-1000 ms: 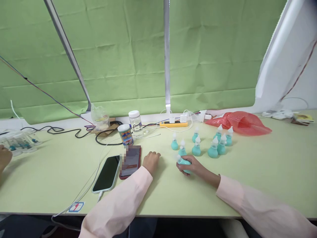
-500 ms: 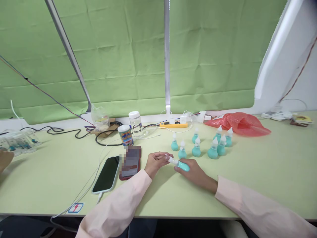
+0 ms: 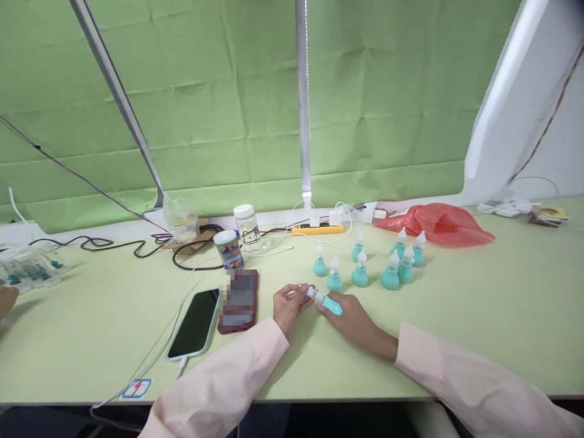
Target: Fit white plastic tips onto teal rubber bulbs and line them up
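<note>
A nasal aspirator (image 3: 332, 305) with a teal squeeze bulb and a clear front end lies tilted between my two hands, just above the table. My right hand (image 3: 353, 317) is closed round its bulb, thumb on the near side. At the other end, the fingers of my left hand (image 3: 289, 306) are pinched on the clear tip, and they partly hide it. Beyond my hands several more teal aspirators stand upright with clear pointed tips, among them a front one (image 3: 334, 281) and a right-hand one (image 3: 390, 278).
Left of my hands lie a red-cased phone (image 3: 239, 301) and a phone on a white cable (image 3: 194, 324). Behind stand a printed canister (image 3: 230, 250), a clear jar (image 3: 249, 230), a yellow power strip (image 3: 317, 229) and a red plastic bag (image 3: 440, 225). Another person's hand (image 3: 6, 299) shows far left.
The aspirator and my right hand have shifted slightly left. My left fingers now cover more of the clear tip. The view has shifted a little.
</note>
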The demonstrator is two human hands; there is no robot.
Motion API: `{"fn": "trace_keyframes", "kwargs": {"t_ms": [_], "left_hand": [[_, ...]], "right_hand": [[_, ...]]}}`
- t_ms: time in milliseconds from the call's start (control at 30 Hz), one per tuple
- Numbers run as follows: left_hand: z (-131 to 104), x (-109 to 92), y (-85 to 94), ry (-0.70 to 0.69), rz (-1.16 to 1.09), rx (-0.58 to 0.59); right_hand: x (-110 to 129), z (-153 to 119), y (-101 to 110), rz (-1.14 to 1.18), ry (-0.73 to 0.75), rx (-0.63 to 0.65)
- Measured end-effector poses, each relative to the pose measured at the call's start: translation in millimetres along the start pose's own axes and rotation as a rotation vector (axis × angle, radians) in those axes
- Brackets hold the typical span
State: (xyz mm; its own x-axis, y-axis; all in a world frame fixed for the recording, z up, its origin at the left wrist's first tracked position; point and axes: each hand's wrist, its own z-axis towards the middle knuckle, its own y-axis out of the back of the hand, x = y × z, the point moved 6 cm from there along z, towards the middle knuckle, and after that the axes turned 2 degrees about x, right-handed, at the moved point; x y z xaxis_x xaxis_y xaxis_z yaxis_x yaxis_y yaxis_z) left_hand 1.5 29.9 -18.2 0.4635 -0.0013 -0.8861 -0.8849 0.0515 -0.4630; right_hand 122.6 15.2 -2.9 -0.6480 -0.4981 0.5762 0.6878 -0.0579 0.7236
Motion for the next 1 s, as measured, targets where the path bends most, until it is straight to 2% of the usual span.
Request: {"fn": "trace_keyframes", "kwargs": {"t_ms": [133,267,533,700,800,867,1000], "left_hand": [[-3.0,0.7,-1.4,-0.061,-0.008,-0.049],[-3.9,-0.8,-3.6,-0.084,0.003,-0.033],[-0.7,-8.5,-7.0,-0.076,0.044,0.107],[-7.7,-5.2,-22.8,-0.010,0.108,0.223],[-10.8,-8.2,-29.4,0.020,0.128,0.224],[-10.0,-14.1,-28.1,-0.003,0.086,0.192],[-4.6,-21.7,-16.6,-0.090,0.016,0.107]], "right_hand": [[2.1,-0.3,2.5,-0.136,0.026,-0.038],[4.8,0.8,4.5,-0.120,0.053,-0.016],[0.4,6.0,6.1,0.216,0.027,0.184],[23.2,-4.2,-9.8,0.500,0.054,0.355],[30.0,-5.7,-21.7,0.642,-0.058,0.411],[27.7,-1.8,-24.4,0.670,-0.097,0.412],[12.6,10.6,-8.9,0.557,-0.056,0.252]]}}
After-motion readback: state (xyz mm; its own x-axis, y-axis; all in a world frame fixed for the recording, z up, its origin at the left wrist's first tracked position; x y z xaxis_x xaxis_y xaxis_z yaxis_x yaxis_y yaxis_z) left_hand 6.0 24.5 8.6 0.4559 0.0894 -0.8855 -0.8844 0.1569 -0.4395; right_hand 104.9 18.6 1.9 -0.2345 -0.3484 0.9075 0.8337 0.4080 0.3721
